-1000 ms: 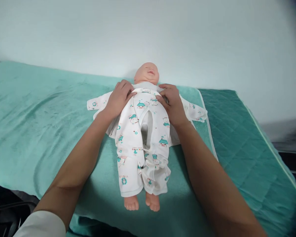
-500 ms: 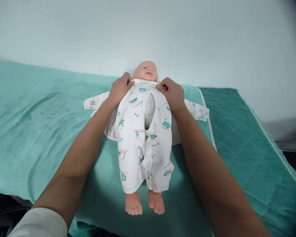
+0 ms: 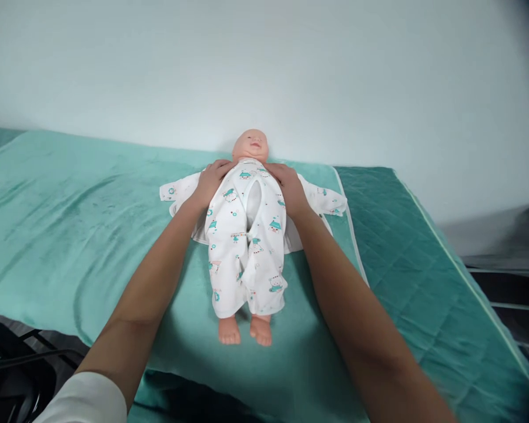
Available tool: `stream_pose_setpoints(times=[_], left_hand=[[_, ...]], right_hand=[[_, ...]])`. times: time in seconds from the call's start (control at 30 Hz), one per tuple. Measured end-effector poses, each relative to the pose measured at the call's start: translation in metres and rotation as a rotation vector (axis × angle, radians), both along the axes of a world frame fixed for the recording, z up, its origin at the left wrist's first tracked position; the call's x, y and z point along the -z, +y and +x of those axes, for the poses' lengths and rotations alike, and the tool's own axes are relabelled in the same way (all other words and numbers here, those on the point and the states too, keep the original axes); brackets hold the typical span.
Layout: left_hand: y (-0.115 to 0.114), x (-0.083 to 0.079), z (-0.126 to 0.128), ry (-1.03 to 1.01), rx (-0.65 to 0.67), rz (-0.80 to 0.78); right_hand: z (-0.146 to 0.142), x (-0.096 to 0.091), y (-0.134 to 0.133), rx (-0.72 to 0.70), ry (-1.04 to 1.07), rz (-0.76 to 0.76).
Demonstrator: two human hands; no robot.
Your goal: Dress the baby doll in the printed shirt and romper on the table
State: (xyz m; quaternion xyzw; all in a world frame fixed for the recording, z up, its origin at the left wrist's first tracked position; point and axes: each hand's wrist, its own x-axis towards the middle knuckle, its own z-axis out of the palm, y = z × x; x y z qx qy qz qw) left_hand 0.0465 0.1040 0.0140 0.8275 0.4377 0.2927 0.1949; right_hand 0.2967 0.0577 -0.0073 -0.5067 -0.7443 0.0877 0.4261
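A baby doll lies on its back on a teal blanket, head toward the wall, bare feet toward me. White printed trousers cover it from chest to ankles, over a spread white printed shirt. My left hand grips the trousers' top edge at the doll's left-side shoulder, fingers closed. My right hand grips the same edge on the other side, fingers curled.
A darker quilted teal mat lies to the right of the blanket. A pale wall rises right behind the doll's head. Dark objects sit below the bed's near edge at the left.
Both hands have pulled the trousers' waistband up from the belly to the doll's chest under the chin. The view has drawn back, so the doll looks smaller.
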Motion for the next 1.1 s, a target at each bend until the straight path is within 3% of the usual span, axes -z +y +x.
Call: stream_pose_setpoints(times=[0.2,0.4,0.57,0.73,0.9,1.1], left_hand=[[-0.038,0.01,-0.019,-0.148,0.034,0.036],[-0.072,0.007,-0.027,-0.114,-0.091,0.04],[-0.084,-0.003,-0.029,-0.29,-0.132,-0.193],[-0.086,-0.009,-0.027,-0.469,-0.165,-0.531],[-0.082,-0.007,-0.029,-0.73,-0.01,-0.907],[-0.079,-0.004,-0.029,-0.972,0.034,-1.034]], right_hand=[[0.001,0.011,-0.025,0.037,0.136,-0.033],[-0.008,0.016,-0.063,0.22,0.325,-0.002],[-0.008,0.018,-0.075,0.396,0.476,-0.19],[-0.003,0.017,-0.078,0.15,0.613,-0.465],[0.0,0.007,-0.082,-0.037,0.933,-0.682],[0.003,-0.002,-0.087,-0.138,1.053,-0.731]])
